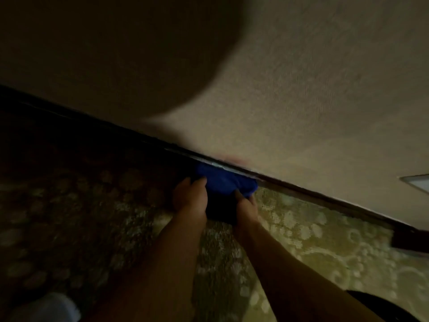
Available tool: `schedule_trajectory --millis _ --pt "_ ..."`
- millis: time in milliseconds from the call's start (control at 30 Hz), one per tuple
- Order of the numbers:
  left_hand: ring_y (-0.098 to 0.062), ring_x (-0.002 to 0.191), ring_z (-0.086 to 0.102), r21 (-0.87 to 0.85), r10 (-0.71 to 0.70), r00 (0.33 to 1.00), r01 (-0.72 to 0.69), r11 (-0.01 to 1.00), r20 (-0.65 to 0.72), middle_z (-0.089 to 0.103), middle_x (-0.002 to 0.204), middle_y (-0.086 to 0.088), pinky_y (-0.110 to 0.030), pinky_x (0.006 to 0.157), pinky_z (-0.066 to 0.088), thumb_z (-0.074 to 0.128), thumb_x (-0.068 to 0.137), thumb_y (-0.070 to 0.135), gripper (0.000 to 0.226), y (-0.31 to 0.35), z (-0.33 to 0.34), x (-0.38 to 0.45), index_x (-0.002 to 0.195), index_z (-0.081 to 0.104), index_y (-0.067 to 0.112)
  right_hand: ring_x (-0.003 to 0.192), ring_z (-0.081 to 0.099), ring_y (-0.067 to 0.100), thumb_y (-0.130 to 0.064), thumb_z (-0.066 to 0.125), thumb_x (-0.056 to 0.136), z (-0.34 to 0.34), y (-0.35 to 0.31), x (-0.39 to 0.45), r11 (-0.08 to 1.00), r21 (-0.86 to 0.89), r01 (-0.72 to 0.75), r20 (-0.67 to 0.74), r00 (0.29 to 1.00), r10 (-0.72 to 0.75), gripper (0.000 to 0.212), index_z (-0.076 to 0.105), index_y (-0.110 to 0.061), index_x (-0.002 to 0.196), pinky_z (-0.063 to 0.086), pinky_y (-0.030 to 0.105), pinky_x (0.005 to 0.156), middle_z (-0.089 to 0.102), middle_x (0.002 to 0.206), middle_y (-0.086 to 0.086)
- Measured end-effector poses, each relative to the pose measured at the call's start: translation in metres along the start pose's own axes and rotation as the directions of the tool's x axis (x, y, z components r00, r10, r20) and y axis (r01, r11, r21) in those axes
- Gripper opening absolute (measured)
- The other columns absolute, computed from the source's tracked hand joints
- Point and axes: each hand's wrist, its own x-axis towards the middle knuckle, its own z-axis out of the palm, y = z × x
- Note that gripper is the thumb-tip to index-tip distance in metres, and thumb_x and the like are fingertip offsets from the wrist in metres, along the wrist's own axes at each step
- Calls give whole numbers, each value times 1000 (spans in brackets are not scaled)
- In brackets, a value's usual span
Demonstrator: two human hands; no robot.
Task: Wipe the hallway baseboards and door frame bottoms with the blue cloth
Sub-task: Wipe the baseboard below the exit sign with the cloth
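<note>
Head view: the blue cloth (225, 180) is bunched against the dark baseboard (325, 198), just right of the frame's middle, where the wall (301, 89) meets the patterned carpet (313, 247). The left hand (191, 196) sits at the cloth's 8 o'clock edge, its fingertips curled onto the fabric. The right hand (247, 204) is at the cloth's 5 o'clock, and its grip looks like a pinch on the lower corner, though dim light and blur hide the finger detail. So both grips hold the cloth.

The bundle's long axis lies along the baseboard, running from 10 o'clock to 4 o'clock across the picture, with one end toward each hand.

To do this stroke well, I would keep the cloth pressed flat to the board's face and top ledge. I would slide it along that same line and not scrub across it, letting both hands travel together so the wad does not roll off onto the carpet. A pale object (417, 182) on the wall at 3 o'clock is too cropped to name. A large round shadow (116, 54) darkens the wall at 11 o'clock.
</note>
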Motion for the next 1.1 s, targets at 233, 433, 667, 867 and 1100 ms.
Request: schedule_trajectory --millis 233,433,667,867,1100 --pt "-33 125 51 -186 24 998 -35 982 -64 50 142 -12 -38 99 43 56 93 18 48 10 33 -50 139 48 13 79 61 32 -1 47 93 -15 -49 -23 998 -13 -63 -114 992 61 25 56 6 116 53 21 49 63 98 18" --pt "-32 135 42 -52 98 983 -91 995 156 39 151 -10 -40 110 37 54 95 12 56 -16 41 -56 147 35 16 107 61 37 -7 49 94 -15 -44 -19 961 -244 128 -439 869 -227 23 57 -2 114 48 41 90 63 116 21" --pt "-36 120 53 -138 -19 981 47 989 193 51 138 -15 -39 84 44 43 99 9 43 -9 33 -40 142 45 15 97 65 32 -15 59 90 -4 -34 -28 771 -556 310 -198 852 -485 12 65 -12 100 52 42 88 70 101 15" --pt "-38 119 54 -192 3 976 41 981 220 53 135 -17 -43 97 46 44 98 8 40 -12 29 -38 137 50 11 102 63 38 -15 57 90 2 -38 -22 919 -362 159 -457 829 -323 20 65 -7 106 51 45 92 68 108 20" --pt "-36 123 52 -251 -39 973 98 963 228 53 136 -15 -43 93 45 36 100 5 41 -16 15 -32 139 45 10 104 64 30 -18 59 86 17 -34 -44 573 -721 389 -30 809 -587 27 68 -13 111 52 39 89 70 109 11"
